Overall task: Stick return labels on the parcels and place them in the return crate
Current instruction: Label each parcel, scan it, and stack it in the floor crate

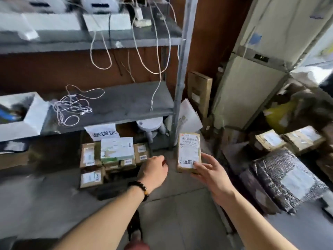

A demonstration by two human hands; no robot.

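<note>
Storeroom with grey floor. Metal shelving (126, 103) fills upper left of frame, white cables (72, 105) trailing over it. Right hand (209, 172), centre right, grasps lower right corner of labelled parcel (189, 150), thumb on label, label facing camera. Left hand (155, 170) at centre, fingers curled under and hidden, so cannot tell its grip. Dark crate (115, 193) at lower centre-left under shelf holds labelled boxes (91, 177), paper sign (102, 132) above. More packages (288, 179) at right edge.

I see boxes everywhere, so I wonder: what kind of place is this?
Probably a parcel storeroom's returns corner. Labelled cardboard parcels lie in a crate under the metal shelf, a paper sign hangs above them, and the right hand holds a labelled parcel.
</note>
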